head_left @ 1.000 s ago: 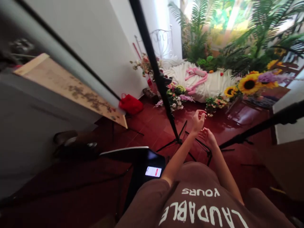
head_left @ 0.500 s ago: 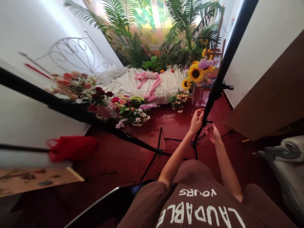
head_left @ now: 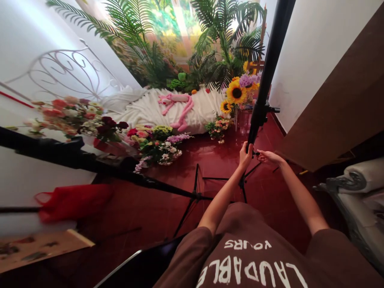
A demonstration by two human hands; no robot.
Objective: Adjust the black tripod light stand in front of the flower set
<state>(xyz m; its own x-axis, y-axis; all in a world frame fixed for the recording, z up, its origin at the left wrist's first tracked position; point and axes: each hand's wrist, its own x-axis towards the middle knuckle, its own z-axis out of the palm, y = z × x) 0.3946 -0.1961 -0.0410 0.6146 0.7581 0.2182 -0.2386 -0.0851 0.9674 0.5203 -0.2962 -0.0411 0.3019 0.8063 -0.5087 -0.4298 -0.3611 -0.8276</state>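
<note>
A black light stand rises at a slant on the right, its tripod legs on the red floor. My left hand is wrapped round its lower tube. On the tube's right side, my right hand pinches a small black locking knob, with the fingers closed together. Higher up, a second knob sticks out from the stand, untouched. A second black stand crosses from the left edge down to its spread legs, apart from both hands.
Artificial flowers and sunflowers edge a white-draped bed with a pink plush toy. A red bag lies at the left. Wrapped rolls and a brown panel stand at the right.
My left hand has closed round the stand's tube. My right hand has moved in from beside it onto the knob. The view has shifted, and the stand now looks more upright.
</note>
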